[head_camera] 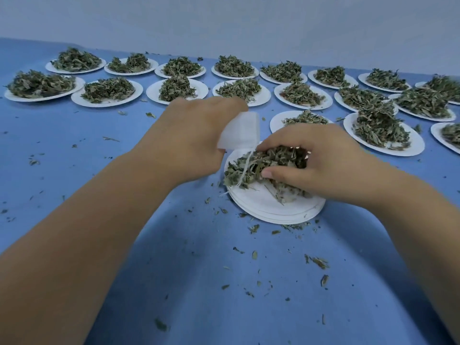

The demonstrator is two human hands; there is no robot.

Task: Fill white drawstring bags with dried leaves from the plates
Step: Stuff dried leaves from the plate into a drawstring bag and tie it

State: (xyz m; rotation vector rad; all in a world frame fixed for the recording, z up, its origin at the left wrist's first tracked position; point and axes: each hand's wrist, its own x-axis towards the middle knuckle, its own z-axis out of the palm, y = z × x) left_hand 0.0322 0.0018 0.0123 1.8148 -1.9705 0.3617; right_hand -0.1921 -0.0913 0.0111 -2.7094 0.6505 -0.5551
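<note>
Blue table (pixel 174 245) is carrying rows of heaped far plates (pixel 109 100). I am watching the left hand (pixel 196 135) gripping the bag (pixel 240 131), which is hanging tilted over the far-left rim of the near plate (pixel 268 207), while the right hand (pixel 318 155) is clenching leaves (pixel 251 168) just right of it; I am judging the handful must travel left.

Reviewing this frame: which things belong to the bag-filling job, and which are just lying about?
Job in hand:
left hand holding the white drawstring bag
right hand, dried leaves in its grip, over the near plate stack
heaped plates behind, waiting

Lying about:
leaf crumbs scattered on the blue table cover
</note>
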